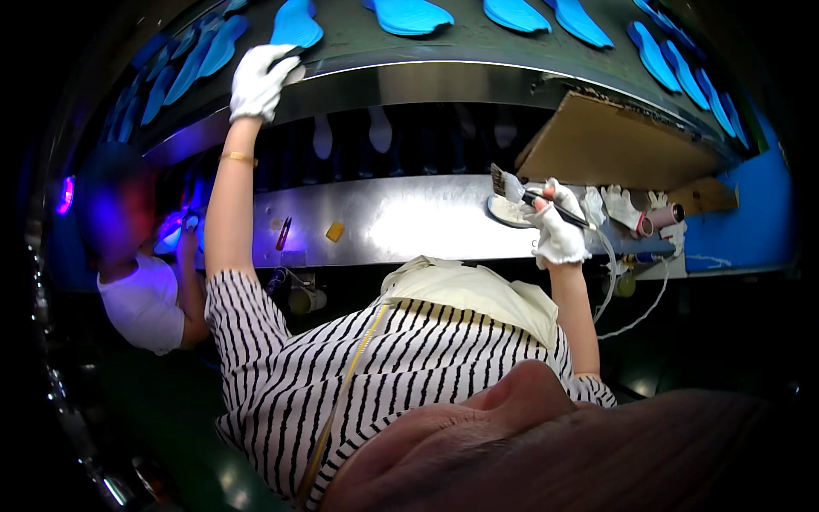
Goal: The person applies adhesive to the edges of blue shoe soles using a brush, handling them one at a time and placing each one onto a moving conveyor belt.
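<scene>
My left hand [258,84], in a white glove, reaches up to the near edge of the dark conveyor belt. Its fingers are apart, with the tips next to the lower end of a blue shoe insole [297,24]; whether they touch it I cannot make out. Over the metal bench my right hand [559,226], gloved with bare fingertips, is closed round the black handle of a brush [509,184], bristles pointing up and left. Behind the brush lies a pale sole-shaped piece [505,211], partly covered by my right hand.
More blue insoles [409,15] lie along the belt [478,49]. A cardboard sheet [610,141] leans at the right beside spare gloves [621,207] and a thread spool [672,215]. On the bench [384,218] sit a yellow block [335,231] and red tweezers [283,233]. A person [145,294] works at left.
</scene>
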A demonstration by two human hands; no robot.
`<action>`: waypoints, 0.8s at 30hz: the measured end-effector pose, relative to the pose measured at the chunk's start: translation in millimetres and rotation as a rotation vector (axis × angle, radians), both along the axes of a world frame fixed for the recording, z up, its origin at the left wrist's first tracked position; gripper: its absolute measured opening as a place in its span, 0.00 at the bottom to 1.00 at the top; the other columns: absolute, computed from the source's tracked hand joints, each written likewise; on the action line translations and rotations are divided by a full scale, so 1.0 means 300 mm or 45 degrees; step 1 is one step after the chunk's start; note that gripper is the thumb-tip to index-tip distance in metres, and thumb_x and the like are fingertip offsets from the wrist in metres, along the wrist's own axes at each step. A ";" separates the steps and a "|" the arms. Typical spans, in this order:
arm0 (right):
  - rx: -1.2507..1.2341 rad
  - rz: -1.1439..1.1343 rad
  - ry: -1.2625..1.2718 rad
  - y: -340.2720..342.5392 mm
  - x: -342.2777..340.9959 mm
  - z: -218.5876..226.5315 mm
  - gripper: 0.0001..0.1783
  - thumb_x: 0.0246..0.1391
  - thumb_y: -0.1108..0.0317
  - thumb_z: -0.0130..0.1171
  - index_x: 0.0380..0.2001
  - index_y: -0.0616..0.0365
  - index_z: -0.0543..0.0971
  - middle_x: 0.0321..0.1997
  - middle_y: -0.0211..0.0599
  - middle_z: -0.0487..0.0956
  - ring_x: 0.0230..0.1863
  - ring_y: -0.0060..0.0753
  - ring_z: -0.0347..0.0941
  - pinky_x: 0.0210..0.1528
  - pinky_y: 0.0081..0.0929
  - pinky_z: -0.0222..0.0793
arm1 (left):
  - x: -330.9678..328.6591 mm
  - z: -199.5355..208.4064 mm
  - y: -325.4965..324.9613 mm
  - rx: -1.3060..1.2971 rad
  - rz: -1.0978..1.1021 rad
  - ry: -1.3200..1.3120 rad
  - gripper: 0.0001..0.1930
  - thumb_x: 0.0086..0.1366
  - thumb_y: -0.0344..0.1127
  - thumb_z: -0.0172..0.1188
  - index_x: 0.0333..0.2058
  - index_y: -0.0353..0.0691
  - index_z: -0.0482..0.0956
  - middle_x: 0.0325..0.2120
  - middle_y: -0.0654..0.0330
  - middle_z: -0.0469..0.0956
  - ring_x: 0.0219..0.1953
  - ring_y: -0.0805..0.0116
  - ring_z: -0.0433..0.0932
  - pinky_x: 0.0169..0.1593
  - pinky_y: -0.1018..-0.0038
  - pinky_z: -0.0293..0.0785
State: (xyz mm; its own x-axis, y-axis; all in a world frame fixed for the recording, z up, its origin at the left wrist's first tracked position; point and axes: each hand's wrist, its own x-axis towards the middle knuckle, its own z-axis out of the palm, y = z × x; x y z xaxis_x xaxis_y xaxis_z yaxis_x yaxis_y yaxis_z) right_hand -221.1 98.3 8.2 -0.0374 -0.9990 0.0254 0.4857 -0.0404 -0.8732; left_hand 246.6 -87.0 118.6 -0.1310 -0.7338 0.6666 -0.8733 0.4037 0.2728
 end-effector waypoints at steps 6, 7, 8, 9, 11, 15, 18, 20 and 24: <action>0.076 0.092 -0.143 -0.022 -0.037 -0.006 0.12 0.54 0.79 0.59 0.41 0.59 0.73 0.39 0.33 0.75 0.41 0.31 0.77 0.48 0.34 0.77 | -0.149 0.161 0.292 -0.433 0.089 0.816 0.21 0.73 0.46 0.45 0.46 0.32 0.78 0.46 0.52 0.79 0.51 0.63 0.75 0.60 0.68 0.66; 0.077 0.151 -0.170 -0.026 -0.039 -0.008 0.12 0.53 0.79 0.60 0.41 0.59 0.73 0.40 0.33 0.75 0.40 0.30 0.77 0.46 0.32 0.77 | -0.208 0.246 0.379 -0.375 -0.372 1.500 0.29 0.71 0.53 0.43 0.48 0.28 0.76 0.47 0.49 0.78 0.49 0.60 0.76 0.59 0.65 0.66; 0.083 0.141 -0.163 -0.029 -0.042 -0.013 0.12 0.53 0.79 0.60 0.41 0.59 0.73 0.40 0.32 0.75 0.40 0.30 0.77 0.46 0.31 0.77 | -0.200 0.268 0.411 -0.364 -0.467 1.659 0.33 0.70 0.56 0.43 0.51 0.25 0.74 0.48 0.46 0.77 0.46 0.57 0.75 0.57 0.63 0.68; 0.089 0.133 -0.157 -0.030 -0.043 -0.018 0.12 0.53 0.79 0.60 0.41 0.59 0.73 0.40 0.32 0.75 0.39 0.30 0.76 0.45 0.31 0.77 | -0.188 0.251 0.430 -0.249 -0.742 1.710 0.30 0.70 0.55 0.42 0.46 0.29 0.77 0.46 0.47 0.77 0.44 0.58 0.74 0.53 0.64 0.69; 0.115 0.115 -0.144 -0.031 -0.044 -0.019 0.12 0.52 0.80 0.61 0.40 0.59 0.74 0.39 0.32 0.75 0.37 0.29 0.76 0.42 0.28 0.76 | -0.323 0.182 0.441 0.295 -1.391 1.681 0.26 0.72 0.53 0.41 0.25 0.40 0.77 0.38 0.49 0.75 0.37 0.61 0.68 0.42 0.70 0.67; 0.068 0.169 -0.131 -0.015 -0.031 0.018 0.12 0.51 0.79 0.62 0.40 0.59 0.74 0.38 0.34 0.76 0.35 0.28 0.77 0.41 0.26 0.76 | -0.527 -0.119 0.433 1.206 -1.452 2.280 0.35 0.67 0.65 0.41 0.22 0.38 0.80 0.45 0.42 0.77 0.40 0.53 0.77 0.47 0.67 0.75; -0.004 0.174 -0.056 -0.005 -0.025 0.050 0.12 0.51 0.78 0.63 0.39 0.61 0.74 0.37 0.35 0.78 0.34 0.27 0.77 0.40 0.25 0.76 | -0.711 -0.274 0.519 1.329 -1.191 2.612 0.46 0.59 0.76 0.40 0.59 0.39 0.65 0.58 0.45 0.67 0.59 0.44 0.69 0.63 0.41 0.59; -0.101 0.172 0.016 -0.008 -0.025 0.043 0.13 0.50 0.78 0.64 0.39 0.61 0.74 0.37 0.36 0.78 0.35 0.27 0.77 0.40 0.24 0.76 | -0.757 -0.320 0.555 1.480 -1.618 2.856 0.48 0.57 0.78 0.39 0.61 0.40 0.62 0.58 0.44 0.67 0.60 0.43 0.67 0.61 0.35 0.58; -0.135 0.152 0.135 -0.031 -0.004 0.057 0.12 0.51 0.78 0.63 0.39 0.62 0.74 0.38 0.36 0.78 0.39 0.24 0.76 0.43 0.23 0.74 | -0.860 -0.288 0.596 1.582 -1.119 2.667 0.49 0.57 0.79 0.39 0.61 0.40 0.62 0.53 0.44 0.70 0.54 0.46 0.72 0.59 0.41 0.65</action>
State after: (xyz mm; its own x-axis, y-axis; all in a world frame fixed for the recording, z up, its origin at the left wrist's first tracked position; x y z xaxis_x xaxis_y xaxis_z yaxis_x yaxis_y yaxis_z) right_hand -222.2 88.9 25.2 0.0899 -0.9877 0.1279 0.3977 -0.0822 -0.9138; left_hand -11.4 91.7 32.1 -0.5205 -0.8420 -0.1420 0.7667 -0.5341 0.3562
